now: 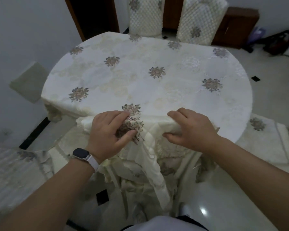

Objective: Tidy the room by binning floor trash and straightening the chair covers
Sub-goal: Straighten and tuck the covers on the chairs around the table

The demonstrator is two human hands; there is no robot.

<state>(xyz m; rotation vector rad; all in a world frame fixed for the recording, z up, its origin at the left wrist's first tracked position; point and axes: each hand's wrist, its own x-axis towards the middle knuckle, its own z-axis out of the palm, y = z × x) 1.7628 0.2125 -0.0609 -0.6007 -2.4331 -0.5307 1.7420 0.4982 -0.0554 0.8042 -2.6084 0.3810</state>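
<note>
**A:** Where's the chair cover [150, 130] right now?

**B:** Bunched over the top of the chair back nearest the camera, pushed up against the near edge of the surface [157, 90]. The left hand [107, 135] pinches a wad of it at the embroidered flower; the right hand [190, 129] is curled round a rolled edge. Both grips are closed on cloth.

**A:** So how should the straightening go?

**B:** I'd say spread the hands apart along the top rail, find the seam, then draw the cover down evenly on both sides (one-sided tugging would likely leave it skewed). The flower should probably end up centred, as on the two far chairs [178, 19].

**A:** What's the cloth like?

**B:** Cream, satiny, quilted in places, with a scalloped hem hanging in loose folds towards the glossy tiled floor [215, 205]. It looks slippery and limp, so a firm pinch seems wiser than a flat palm. The tablecloth matches it, which makes the boundary between them hard to read.
</note>
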